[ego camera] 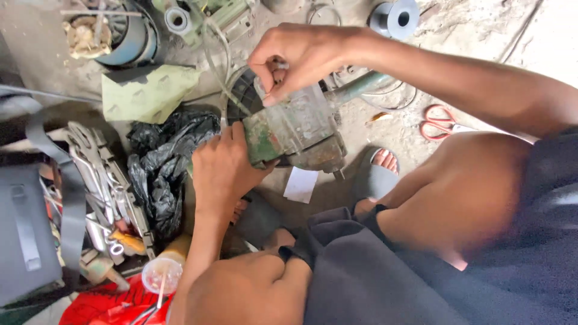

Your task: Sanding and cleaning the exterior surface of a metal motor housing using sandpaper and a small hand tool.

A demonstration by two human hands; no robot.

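Hands at centre: left hand point(220, 171) wrapped around the lower end of a worn green power tool point(295, 129), steadying it above the floor point(481, 36) between the person's knees. Right hand point(298, 57) above the tool's top, fingertips pinched together on a small part, too small to identify. Black plastic bag point(165, 159) just left of the tool; red-handled scissors point(439, 122) lie to its right; grey spool point(394, 18) beyond; pliers and wrenches point(99, 174) at left.
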